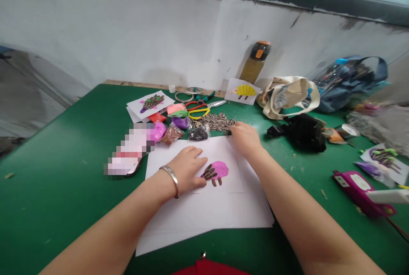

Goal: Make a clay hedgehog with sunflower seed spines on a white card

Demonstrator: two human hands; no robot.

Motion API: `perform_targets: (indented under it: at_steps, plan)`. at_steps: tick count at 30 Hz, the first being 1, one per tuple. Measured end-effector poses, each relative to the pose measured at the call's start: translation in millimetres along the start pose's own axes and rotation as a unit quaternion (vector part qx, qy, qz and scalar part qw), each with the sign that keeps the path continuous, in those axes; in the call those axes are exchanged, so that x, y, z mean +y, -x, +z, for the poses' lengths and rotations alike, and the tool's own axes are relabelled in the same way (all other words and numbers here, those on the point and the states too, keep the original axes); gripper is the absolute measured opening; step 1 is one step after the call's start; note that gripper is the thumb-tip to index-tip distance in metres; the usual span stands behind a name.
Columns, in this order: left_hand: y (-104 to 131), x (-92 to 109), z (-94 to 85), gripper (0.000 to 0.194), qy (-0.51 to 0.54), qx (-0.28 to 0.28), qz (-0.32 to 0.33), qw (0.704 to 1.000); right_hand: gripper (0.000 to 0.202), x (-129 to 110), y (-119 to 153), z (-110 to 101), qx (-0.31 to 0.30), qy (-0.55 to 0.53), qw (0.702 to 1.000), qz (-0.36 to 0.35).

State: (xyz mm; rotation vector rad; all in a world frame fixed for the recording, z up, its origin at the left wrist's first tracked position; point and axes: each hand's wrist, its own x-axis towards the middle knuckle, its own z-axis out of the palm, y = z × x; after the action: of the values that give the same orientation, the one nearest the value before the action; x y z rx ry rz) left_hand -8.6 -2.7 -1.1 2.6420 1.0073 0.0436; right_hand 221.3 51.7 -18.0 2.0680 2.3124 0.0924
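Note:
My left hand [188, 168] lies on a white sheet of paper [179, 219], fingers spread beside a flat purple clay shape [220, 168]. Dark striped sunflower seeds [210, 173] cover that shape's left end, and two brown clay legs [216, 181] sit below it. My right hand [245, 139] reaches to the near right edge of a pile of sunflower seeds [217, 122]. Its fingers are bent together there; whatever is between the fingertips is hidden.
Bagged clay, including black [199, 133] and brown [172, 134], lies behind the paper. Scissors [217, 104] and pliers [204, 97] are further back. A bottle [255, 62] stands by the wall. On the right are a cloth bag [287, 96], black plastic bag [306, 132] and magenta power strip [361, 192].

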Motion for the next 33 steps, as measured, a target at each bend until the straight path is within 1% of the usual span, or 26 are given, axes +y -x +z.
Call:
perform_targets:
  at_steps: [3, 5, 7, 9, 10, 11, 12, 13, 14, 15, 17, 19, 23, 26, 27, 29, 33]
  plan:
    - [0, 1, -0.9, 0.032, 0.004, 0.003, 0.002, 1.000, 0.023, -2, 2, -2, 0.022, -0.008, 1.000, 0.003]
    - [-1, 1, -1.5, 0.030, 0.004, 0.002, 0.003, 1.000, 0.024, -3, 9, -8, 0.063, -0.046, 0.997, 0.012]
    - [-1, 1, -1.6, 0.030, 0.001, 0.000, 0.002, 1.000, 0.026, -4, 20, -14, 0.108, -0.125, 0.986, 0.016]
    - [-1, 1, -1.1, 0.030, 0.000, 0.004, 0.003, 1.000, 0.027, -7, 36, -19, 0.125, -0.230, 0.965, -0.004]
    - [-1, 0, -0.7, 0.029, 0.000, 0.008, 0.004, 1.000, 0.028, -10, 44, -19, 0.124, -0.279, 0.952, -0.015]
    - [-1, 0, -0.1, 0.029, -0.002, 0.012, 0.006, 1.000, 0.027, -12, 52, -18, 0.111, -0.319, 0.941, -0.018]
    - [-1, 0, 0.5, 0.028, -0.004, 0.014, 0.009, 1.000, 0.025, -14, 60, -16, 0.088, -0.343, 0.935, -0.017]
    - [-1, 0, 1.1, 0.029, -0.007, 0.016, 0.012, 1.000, 0.023, -16, 66, -12, 0.052, -0.358, 0.932, -0.028]
    - [-1, -1, 1.6, 0.029, -0.009, 0.017, 0.013, 1.000, 0.024, -17, 71, -8, 0.038, -0.367, 0.929, -0.022]
    - [-1, -1, 2.1, 0.030, -0.009, 0.016, 0.014, 1.000, 0.025, -17, 74, -4, 0.039, -0.368, 0.929, -0.019]
    - [-1, -1, 2.7, 0.031, -0.008, 0.014, 0.015, 1.000, 0.026, -17, 76, -1, 0.062, -0.359, 0.931, -0.018]
    - [-1, -1, 2.8, 0.031, -0.007, 0.012, 0.012, 1.000, 0.028, -17, 72, -3, 0.076, -0.344, 0.935, -0.038]
    - [-1, -1, 1.1, 0.030, -0.004, 0.014, 0.010, 1.000, 0.034, -26, 57, -12, 0.039, -0.315, 0.938, -0.137]
    - [-2, 0, -0.5, 0.035, 0.007, 0.007, 0.010, 1.000, 0.031, -38, 45, -10, 0.000, -0.275, 0.933, -0.233]
    - [-2, 0, -0.7, 0.038, 0.010, 0.005, 0.011, 1.000, 0.029, -40, 42, -8, -0.010, -0.262, 0.931, -0.252]
    - [-3, 1, -0.7, 0.044, 0.014, 0.003, 0.013, 1.000, 0.027, -43, 39, -3, -0.022, -0.244, 0.934, -0.261]
    - [-3, 0, 0.2, 0.040, 0.002, -0.005, 0.005, 1.000, 0.024, -39, 39, 2, -0.021, -0.243, 0.946, -0.212]
